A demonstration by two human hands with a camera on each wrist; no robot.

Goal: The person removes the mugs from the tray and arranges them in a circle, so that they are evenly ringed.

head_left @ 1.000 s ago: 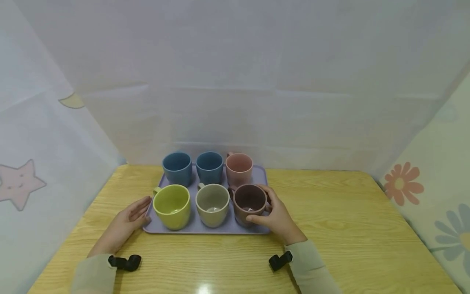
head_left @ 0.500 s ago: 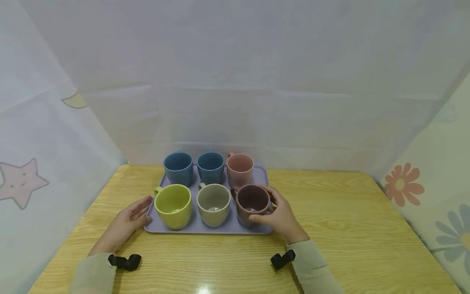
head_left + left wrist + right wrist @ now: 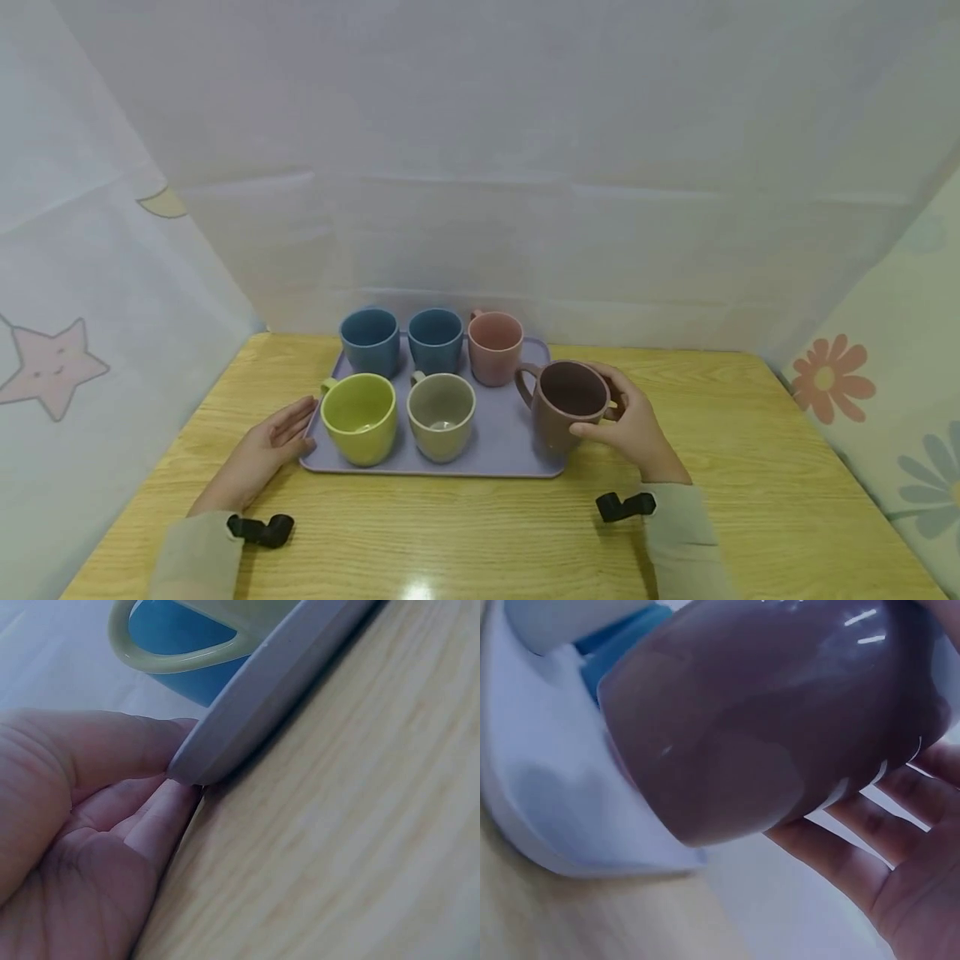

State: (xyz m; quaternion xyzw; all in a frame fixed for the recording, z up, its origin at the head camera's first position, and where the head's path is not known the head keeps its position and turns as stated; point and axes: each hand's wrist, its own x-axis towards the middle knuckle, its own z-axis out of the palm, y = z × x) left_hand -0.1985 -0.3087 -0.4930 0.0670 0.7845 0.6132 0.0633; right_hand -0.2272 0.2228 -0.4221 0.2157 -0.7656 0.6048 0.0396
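Observation:
My right hand point(image 3: 633, 429) grips a brown mug point(image 3: 558, 421) around its side, thumb in front and fingers behind. The mug hangs over the right end of a lilac tray point(image 3: 498, 425), with a handle pointing left; in the right wrist view its base is raised and tilted. My left hand point(image 3: 262, 454) holds the tray's left edge, and the left wrist view shows the rim between thumb and fingers. On the tray's front row stand a yellow-green mug point(image 3: 360, 421) and a grey-beige mug point(image 3: 441, 417).
Behind them on the tray are a blue mug point(image 3: 371, 343), another blue mug point(image 3: 436, 342) and a pink mug point(image 3: 496, 348). The wooden table point(image 3: 450, 533) reaches past the tray on both sides. A white sheet point(image 3: 480, 208) hangs behind its back edge.
My right hand has lifted the brown mug from its spot beside the grey-beige mug and carried it right. The left hand stays at the tray's edge.

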